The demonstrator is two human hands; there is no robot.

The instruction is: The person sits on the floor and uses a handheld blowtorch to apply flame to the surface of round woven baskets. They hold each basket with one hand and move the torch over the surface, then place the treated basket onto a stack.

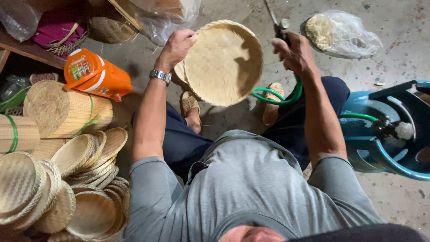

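Grey-shirted person (251,188) sat over concrete floor (403,36) | left hand (178,45) gripped woven tray (223,62) by its rim, tilted toward torch | right hand (293,51) clamped torch handle (281,29), green hose (277,96) trailing | finished trays (85,179) stacked left.

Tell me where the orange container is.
In the head view, the orange container lies on its side at upper left, beyond the rolled woven mat, left of the person's left hand.
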